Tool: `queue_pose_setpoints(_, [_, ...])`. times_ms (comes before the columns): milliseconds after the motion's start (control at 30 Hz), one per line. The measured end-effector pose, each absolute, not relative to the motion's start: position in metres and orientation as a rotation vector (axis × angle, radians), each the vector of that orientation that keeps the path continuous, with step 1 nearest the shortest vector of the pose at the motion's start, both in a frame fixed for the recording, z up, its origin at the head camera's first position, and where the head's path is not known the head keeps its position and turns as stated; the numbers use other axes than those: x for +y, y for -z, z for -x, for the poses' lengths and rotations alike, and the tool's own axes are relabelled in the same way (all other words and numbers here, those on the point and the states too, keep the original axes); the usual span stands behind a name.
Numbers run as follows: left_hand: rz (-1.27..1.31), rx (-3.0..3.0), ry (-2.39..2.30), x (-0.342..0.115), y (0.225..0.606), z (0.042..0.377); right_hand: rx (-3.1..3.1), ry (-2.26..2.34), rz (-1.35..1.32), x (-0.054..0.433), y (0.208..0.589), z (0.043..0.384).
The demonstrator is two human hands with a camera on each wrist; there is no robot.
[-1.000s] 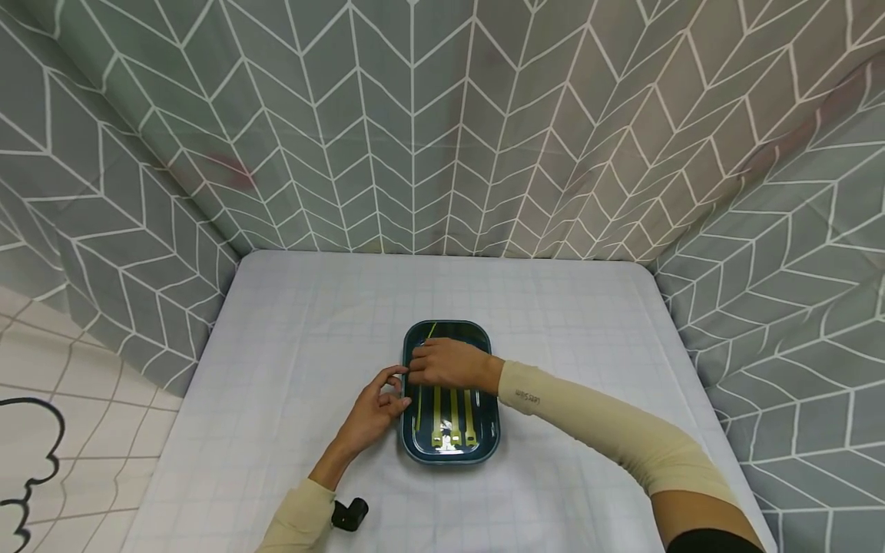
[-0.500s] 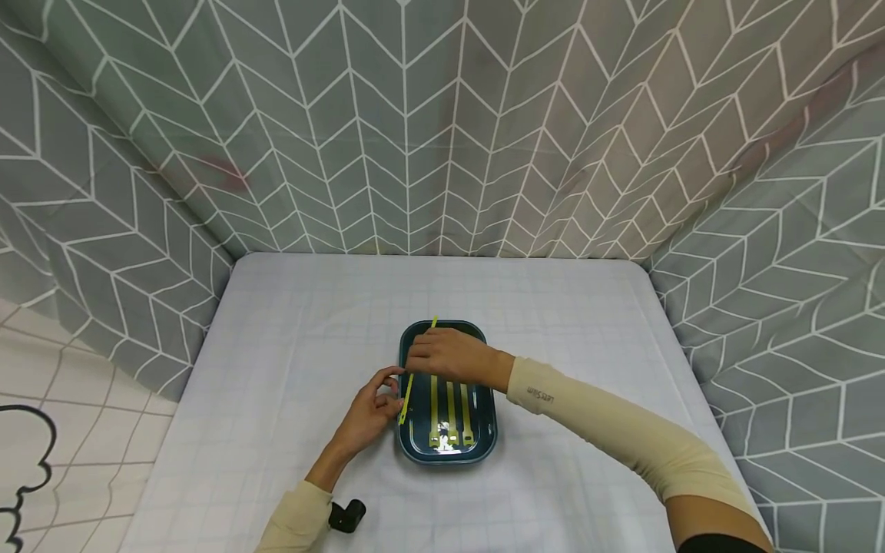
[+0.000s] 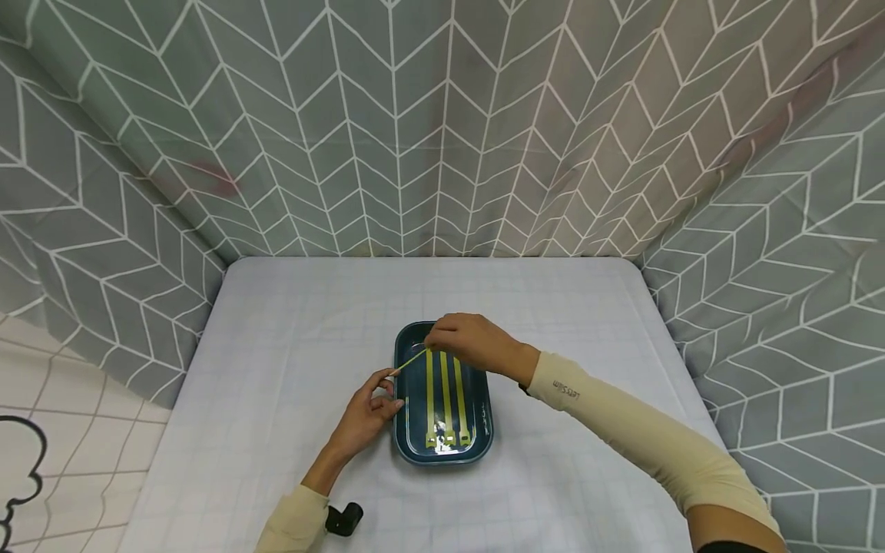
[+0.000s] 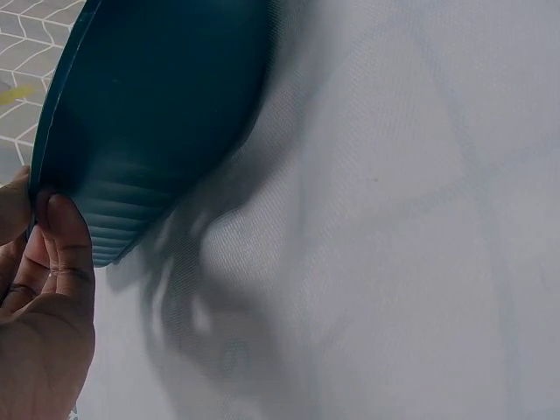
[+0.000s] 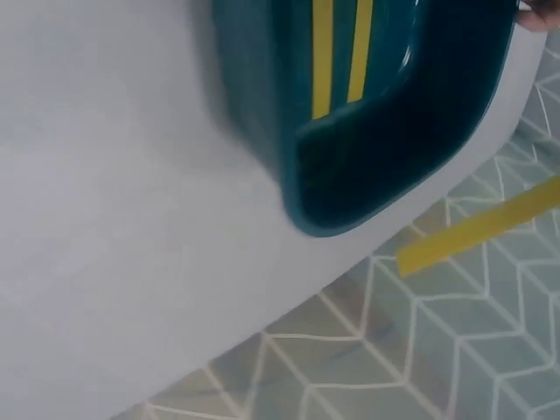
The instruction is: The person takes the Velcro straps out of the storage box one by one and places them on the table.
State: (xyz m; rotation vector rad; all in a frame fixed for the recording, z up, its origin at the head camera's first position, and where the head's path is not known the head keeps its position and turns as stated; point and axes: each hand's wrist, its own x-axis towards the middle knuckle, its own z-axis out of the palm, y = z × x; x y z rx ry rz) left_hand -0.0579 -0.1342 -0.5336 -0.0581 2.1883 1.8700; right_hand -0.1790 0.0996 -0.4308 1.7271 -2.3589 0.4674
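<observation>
Yellow and slim, one cable tie (image 3: 409,361) hangs above the left part of the teal tray (image 3: 442,461), pinched in the fingertips of the right hand (image 3: 462,336). Its visible length slants from there down toward the left hand (image 3: 362,411); whether it touches those fingers I cannot tell. That hand pinches the tray's left rim, probably to steady it on the surface (image 3: 567,461). Three resting ties (image 3: 446,395) lie lengthwise inside, slotted heads toward the person, apparently spaced to avoid overlap.
</observation>
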Motion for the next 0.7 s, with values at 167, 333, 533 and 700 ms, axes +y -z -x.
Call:
queue_pose_setpoints(167, [0.065,2.185,-1.862,-0.135,0.532,0.057,-2.513,-0.831,-1.55,0.121,0.433,0.182])
queue_pose_setpoints(333, [0.066,2.181,-1.866,-0.134,0.531,0.057,-2.6,-1.063,-1.351,0.14,0.433,0.185])
queue_pose_setpoints(533, [0.06,2.185,-1.865,-0.134,0.532,0.058,-2.61,-1.156,-1.117,0.158,0.438,0.188])
queue_pose_setpoints(700, [0.067,2.178,-1.872,-0.134,0.533,0.057,-2.695,-1.281,-0.845,0.173,0.448,0.185])
